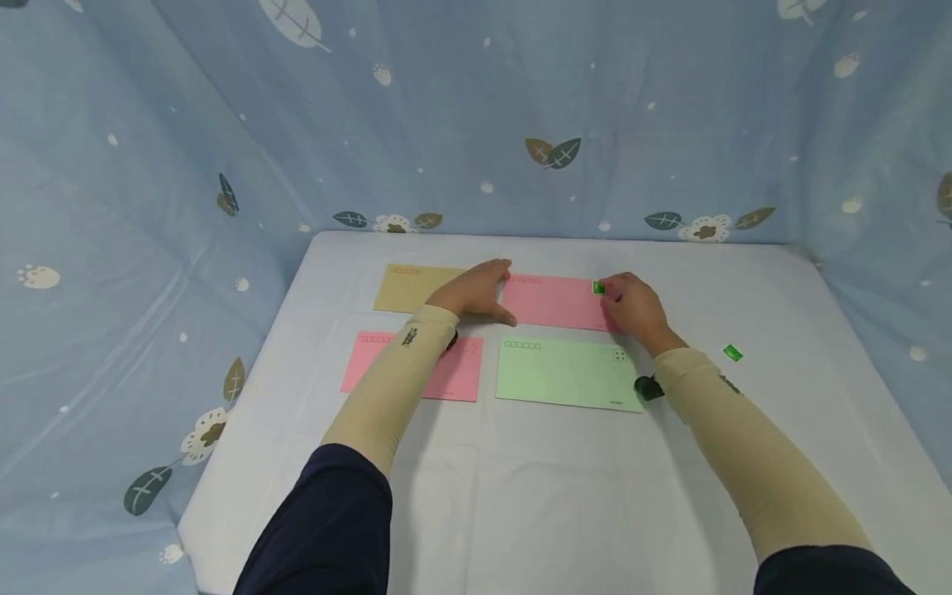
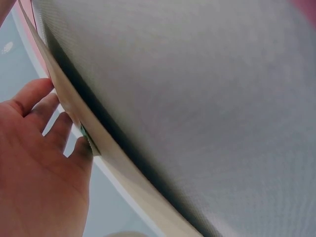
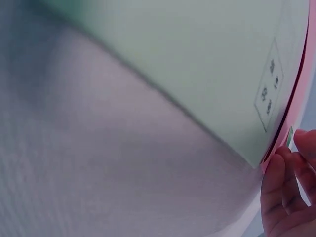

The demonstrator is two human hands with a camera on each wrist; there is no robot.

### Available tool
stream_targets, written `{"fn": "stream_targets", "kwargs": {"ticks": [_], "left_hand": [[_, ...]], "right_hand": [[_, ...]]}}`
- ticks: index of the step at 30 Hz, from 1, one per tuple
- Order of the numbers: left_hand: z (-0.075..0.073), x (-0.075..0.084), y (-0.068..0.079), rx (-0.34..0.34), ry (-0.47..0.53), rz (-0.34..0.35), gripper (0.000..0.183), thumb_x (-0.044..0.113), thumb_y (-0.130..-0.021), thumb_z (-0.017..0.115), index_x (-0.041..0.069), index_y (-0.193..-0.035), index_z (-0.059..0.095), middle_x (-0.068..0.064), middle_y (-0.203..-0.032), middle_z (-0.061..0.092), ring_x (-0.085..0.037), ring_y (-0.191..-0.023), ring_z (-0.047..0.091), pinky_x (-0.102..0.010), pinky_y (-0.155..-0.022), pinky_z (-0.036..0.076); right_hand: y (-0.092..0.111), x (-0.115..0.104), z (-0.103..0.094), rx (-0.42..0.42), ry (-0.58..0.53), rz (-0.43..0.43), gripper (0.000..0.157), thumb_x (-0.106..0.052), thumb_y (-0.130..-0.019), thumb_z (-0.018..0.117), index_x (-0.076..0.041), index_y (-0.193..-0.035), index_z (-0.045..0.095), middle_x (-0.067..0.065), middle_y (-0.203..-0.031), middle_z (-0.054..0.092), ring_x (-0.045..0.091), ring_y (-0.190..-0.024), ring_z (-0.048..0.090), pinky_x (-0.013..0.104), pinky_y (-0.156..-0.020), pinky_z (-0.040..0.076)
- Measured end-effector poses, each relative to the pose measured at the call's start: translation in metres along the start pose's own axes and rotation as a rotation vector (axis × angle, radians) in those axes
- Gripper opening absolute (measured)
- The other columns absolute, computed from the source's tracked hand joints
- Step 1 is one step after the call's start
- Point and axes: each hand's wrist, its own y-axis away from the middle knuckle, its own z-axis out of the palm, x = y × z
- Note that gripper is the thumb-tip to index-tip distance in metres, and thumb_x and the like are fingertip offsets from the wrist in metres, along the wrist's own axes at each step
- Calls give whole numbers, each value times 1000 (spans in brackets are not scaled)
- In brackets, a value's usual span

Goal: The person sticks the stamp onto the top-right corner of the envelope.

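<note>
My left hand (image 1: 476, 291) spreads across the gap between the tan envelope (image 1: 405, 287) and the upper pink envelope (image 1: 554, 304), its thumb and fingers near the pink one's left edge. In the left wrist view a small green piece (image 2: 85, 132) shows by its little finger on the tan envelope (image 2: 74, 106). My right hand (image 1: 638, 312) is at the upper pink envelope's right end. Between thumb and fingers it pinches a small green stamp (image 1: 598, 287) over the top right corner; the right wrist view shows the stamp (image 3: 290, 137) edge-on.
A light green envelope (image 1: 568, 372) lies in front of the upper pink one. Another pink envelope (image 1: 454, 380) lies partly under my left forearm. One loose green stamp (image 1: 732, 353) is to the right on the white-covered table (image 1: 521, 496). Blue patterned cloth (image 1: 476, 107) hangs behind.
</note>
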Motion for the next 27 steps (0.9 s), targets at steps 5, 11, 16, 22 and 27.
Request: {"fn": "stream_targets", "kwargs": {"ticks": [5, 11, 16, 22, 27], "left_hand": [[2, 1, 1, -7, -5, -2, 123, 58, -76, 85, 10, -164, 14, -7, -169, 18, -20, -156, 14, -33, -125, 16], [-1, 5, 2, -4, 13, -5, 123, 57, -75, 86, 10, -164, 15, -7, -169, 20, -20, -156, 15, -33, -125, 16], [-4, 6, 3, 0, 22, -10, 124, 56, -75, 87, 10, -164, 14, -7, -168, 21, -20, -156, 15, -34, -126, 16], [-4, 4, 3, -7, 21, -11, 124, 57, -75, 86, 10, -164, 14, -7, -169, 19, -19, -156, 14, -33, -125, 16], [-4, 2, 3, -9, 17, -14, 124, 58, -75, 86, 10, -164, 14, -7, -169, 19, -20, -156, 14, -33, -125, 16]], "right_hand": [[3, 0, 5, -2, 28, -40, 34, -12, -100, 62, 0, -132, 65, 21, -137, 55, 36, -118, 57, 53, -105, 47], [2, 3, 5, 13, 75, -84, 31, -10, -101, 60, 1, -129, 67, 21, -133, 57, 39, -118, 58, 54, -104, 46], [1, 2, 4, 7, 110, -103, 32, -11, -102, 58, 1, -130, 66, 23, -133, 57, 41, -122, 57, 55, -106, 45], [2, -2, 3, 3, 120, -113, 32, -10, -102, 59, 1, -131, 66, 22, -133, 58, 40, -121, 58, 54, -106, 45], [0, -3, 2, 2, 114, -112, 31, -10, -101, 59, 1, -130, 67, 22, -133, 58, 39, -121, 57, 54, -106, 45]]}}
